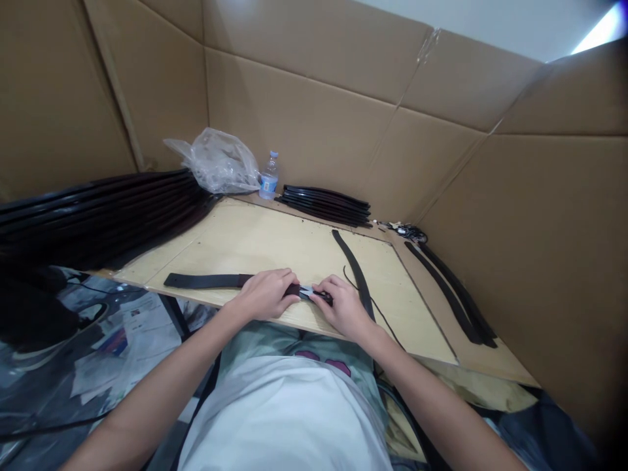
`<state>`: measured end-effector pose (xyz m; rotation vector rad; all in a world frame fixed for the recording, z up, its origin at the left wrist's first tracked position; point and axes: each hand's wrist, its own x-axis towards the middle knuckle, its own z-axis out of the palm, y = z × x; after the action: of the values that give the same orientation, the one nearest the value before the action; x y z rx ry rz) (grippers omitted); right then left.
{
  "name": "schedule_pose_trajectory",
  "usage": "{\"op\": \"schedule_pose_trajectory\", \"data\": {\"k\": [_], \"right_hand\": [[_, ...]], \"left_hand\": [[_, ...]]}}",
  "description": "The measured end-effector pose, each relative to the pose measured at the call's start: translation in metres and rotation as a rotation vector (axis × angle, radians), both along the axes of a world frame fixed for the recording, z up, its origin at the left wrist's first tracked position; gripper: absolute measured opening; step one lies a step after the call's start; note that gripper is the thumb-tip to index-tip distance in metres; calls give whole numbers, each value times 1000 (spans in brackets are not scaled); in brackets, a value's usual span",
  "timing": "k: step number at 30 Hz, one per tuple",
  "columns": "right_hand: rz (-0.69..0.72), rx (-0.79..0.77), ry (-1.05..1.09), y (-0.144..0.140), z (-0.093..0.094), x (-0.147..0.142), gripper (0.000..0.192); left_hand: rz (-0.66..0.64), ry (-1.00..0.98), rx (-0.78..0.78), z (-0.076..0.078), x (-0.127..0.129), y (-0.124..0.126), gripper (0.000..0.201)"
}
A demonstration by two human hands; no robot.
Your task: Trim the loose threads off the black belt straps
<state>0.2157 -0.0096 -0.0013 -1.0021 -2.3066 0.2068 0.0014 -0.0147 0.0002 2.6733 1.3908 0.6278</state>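
My left hand (269, 293) is closed around a flat dark strip (206, 281), near the strip's right end. The strip lies along the front edge of the pale wooden board (275, 239), with its far end to the left. In my right hand (341, 304) is a small pair of scissors (307, 292) with silver blades and a dark handle. The blades meet the strip's end beside my left fingers; whether they bite into it I cannot tell. A second dark strip (350, 258) curves behind my right hand, beside a thin black cord (385, 311).
On the left rests a large bundle of dark strips (98, 216). Behind are a clear plastic bag (223, 163), a water bottle (269, 176) and a smaller bundle (326, 205). More strips (446, 288) lie right, near tangled cords (409, 231). Cardboard walls (304, 104) enclose the table.
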Motion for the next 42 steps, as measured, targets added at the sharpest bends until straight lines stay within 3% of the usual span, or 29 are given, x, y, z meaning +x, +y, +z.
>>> {"op": "schedule_pose_trajectory", "data": {"k": [42], "right_hand": [[71, -55, -34, 5, -4, -8, 5]], "left_hand": [[-16, -10, -20, 0, 2, 0, 28]]}}
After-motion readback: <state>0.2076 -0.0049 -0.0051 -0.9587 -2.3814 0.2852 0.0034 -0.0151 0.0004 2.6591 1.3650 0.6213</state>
